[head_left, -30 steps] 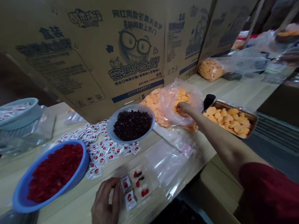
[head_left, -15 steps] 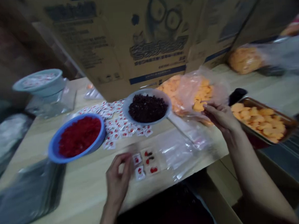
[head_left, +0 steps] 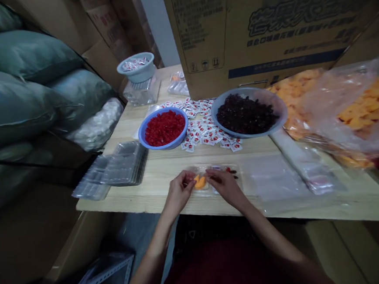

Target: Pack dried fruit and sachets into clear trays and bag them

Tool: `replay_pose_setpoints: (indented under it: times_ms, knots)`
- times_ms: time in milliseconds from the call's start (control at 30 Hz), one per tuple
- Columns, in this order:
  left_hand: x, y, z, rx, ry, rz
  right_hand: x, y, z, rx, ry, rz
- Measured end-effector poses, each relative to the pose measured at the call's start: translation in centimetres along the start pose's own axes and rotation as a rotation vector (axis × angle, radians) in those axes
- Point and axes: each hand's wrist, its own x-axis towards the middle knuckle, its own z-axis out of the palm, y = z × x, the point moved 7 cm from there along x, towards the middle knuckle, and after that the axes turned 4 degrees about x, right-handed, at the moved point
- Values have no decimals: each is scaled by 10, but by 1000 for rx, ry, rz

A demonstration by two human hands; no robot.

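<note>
Head view first: what does each hand have?

My left hand (head_left: 179, 193) and right hand (head_left: 225, 188) are together above the wooden table (head_left: 165, 168), fingertips drawn narrow against an orange dried-fruit piece (head_left: 199, 182) between them. I cannot tell whether either hand has a firm pinch. Beneath the hands lies a clear plastic tray (head_left: 218, 174), partly covered by my right hand.

How would these handle, and where should I take hold?

I judge the piece light, soft-edged and possibly tacky: fingertips on its rim, no squeezing. The tray looks thin, flexible and liable to skid on wood, so I would steady it by its edge.

What stands around my hands?

Ahead of my left hand sits a blue bowl (head_left: 163, 147) of red pieces, and further left a stack of clear trays (head_left: 121, 169). Ahead of my right hand is a grey-blue bowl (head_left: 251, 135) of dark berries. Red-printed sachets (head_left: 202, 134) lie between the bowls, and a plastic bag of orange pieces (head_left: 354, 116) sits further right.
</note>
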Motion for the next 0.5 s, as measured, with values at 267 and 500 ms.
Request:
replay_pose_setpoints:
  times_ms: [267,500]
  knots:
    - [0,17,18,593,-1,204,-47,-36,-77,-101,188,-6]
    - [-2,21,26,778,23,402,-136,-101,-202,-403,585,-103]
